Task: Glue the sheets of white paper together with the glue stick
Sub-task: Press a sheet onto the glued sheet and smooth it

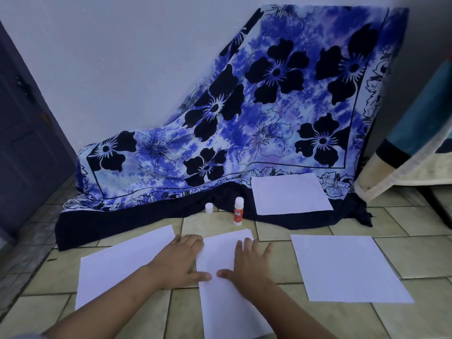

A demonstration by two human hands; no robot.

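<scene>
Head view: left hand (181, 260) and right hand (249, 263), fingers flat and loosely spread, press middle sheets (227, 304), likely a fresh join; glue stick (238, 211) uncapped, three other sheets (117, 265) (347, 267) (291, 193) apart, seemingly unglued.

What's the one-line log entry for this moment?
left hand, right hand: flat on middle sheets | glue stick: upright, untouched | cap: off, beside it

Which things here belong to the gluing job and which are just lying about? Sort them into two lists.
Job: red-and-white glue stick; small white plastic cap; left white paper sheet; right white paper sheet; far white paper sheet; middle white paper stack, pressed by left hand and right hand.
Lying about: blue floral cloth; dark door; blue-and-beige bedding.
</scene>
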